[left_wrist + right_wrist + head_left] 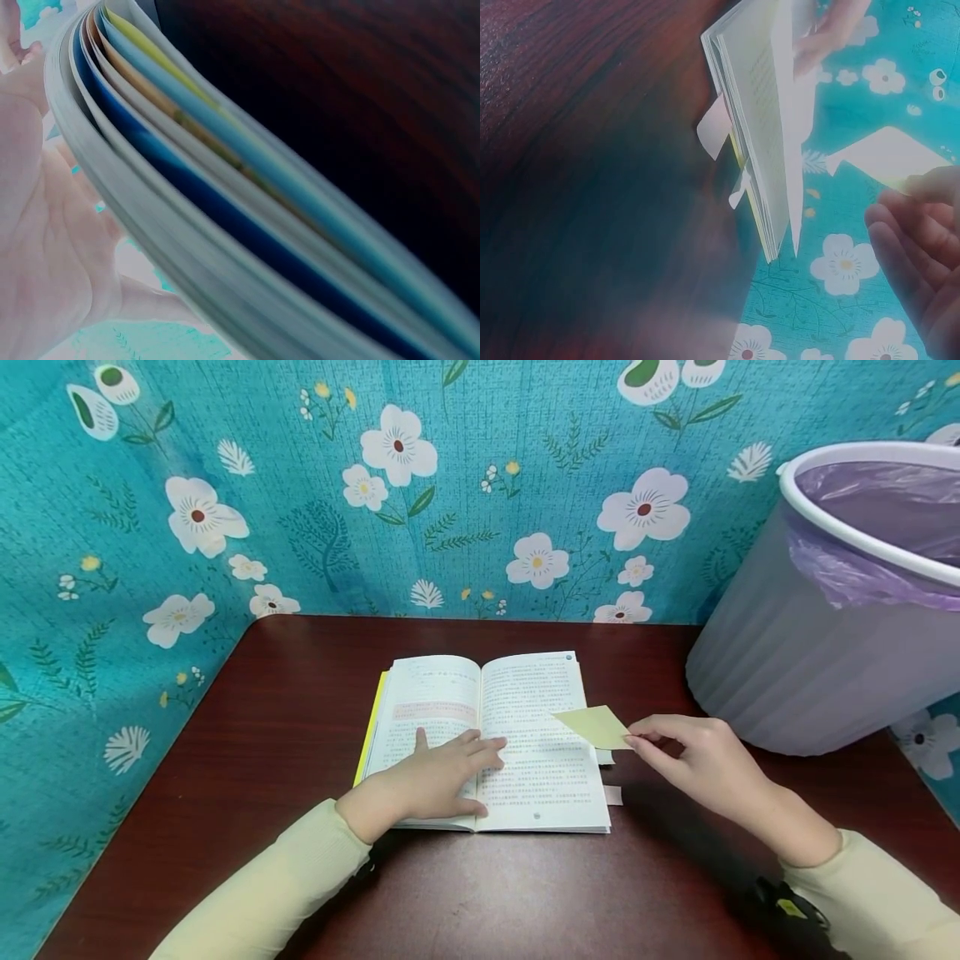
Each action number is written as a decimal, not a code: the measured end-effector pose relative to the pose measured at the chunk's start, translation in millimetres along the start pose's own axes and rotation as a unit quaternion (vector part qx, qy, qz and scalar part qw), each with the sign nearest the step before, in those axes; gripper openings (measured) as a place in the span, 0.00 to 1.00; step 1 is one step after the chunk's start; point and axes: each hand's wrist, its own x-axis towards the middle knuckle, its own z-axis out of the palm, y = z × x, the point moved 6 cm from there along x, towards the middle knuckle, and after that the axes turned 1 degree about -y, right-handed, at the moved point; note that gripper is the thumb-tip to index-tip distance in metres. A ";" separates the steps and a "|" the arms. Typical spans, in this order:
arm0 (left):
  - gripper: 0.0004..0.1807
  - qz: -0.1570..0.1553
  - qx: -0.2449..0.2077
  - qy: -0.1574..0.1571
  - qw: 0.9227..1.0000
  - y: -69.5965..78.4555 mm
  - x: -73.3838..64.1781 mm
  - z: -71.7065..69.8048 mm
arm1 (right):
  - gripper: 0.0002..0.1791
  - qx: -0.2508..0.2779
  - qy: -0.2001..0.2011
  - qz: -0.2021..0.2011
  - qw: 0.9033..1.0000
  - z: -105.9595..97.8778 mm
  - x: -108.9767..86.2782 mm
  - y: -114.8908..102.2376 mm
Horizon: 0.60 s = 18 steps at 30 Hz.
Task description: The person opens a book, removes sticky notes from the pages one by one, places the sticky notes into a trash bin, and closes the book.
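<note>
Here, a book (536, 797) lies open on a dark reddish-brown table (480, 893), seen from above by the head camera. Small printed text covers both pages, too small to read; a pink band (435, 710) crosses the left page, and a yellow strip (370, 727) shows along the book's left edge. The person's left hand (438, 777) lies over the middle of the book, fingers spread wide, reaching from the left page across the fold onto the right one. The right hand (705, 756) is beside the book's right edge, thumb and forefinger pinching one corner of a pale yellow-green note (595, 728). From the head view the note overlaps the right page; the right wrist view shows a gap between its tip and the book. Two small tabs, one white (606, 758) and one pinkish (613, 795), stick out from the book's right side below the note. The left wrist view is a blurred close-up of page edges, some blue, tan and yellow-green, with the left palm beyond. Both arms wear pale cream sleeves (262, 885). At the far right stands a grey bin (810, 635) with a purple liner (840, 568). Behind the table hangs turquoise cloth (465, 452) patterned with white flowers and green leaves
</note>
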 end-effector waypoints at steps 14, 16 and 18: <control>0.33 -0.006 0.003 -0.002 1.000 0.7 -0.7 0.0 | 0.20 0.075 0.057 0.057 0.994 -21.9 3.3 6.3; 0.33 -0.006 0.003 -0.002 1.000 0.8 -1.0 0.0 | 0.20 0.080 0.060 0.066 0.993 -23.8 3.7 7.3; 0.33 -0.005 0.002 -0.002 1.000 0.8 -1.2 0.1 | 0.20 0.084 0.062 0.072 0.992 -25.9 4.6 7.6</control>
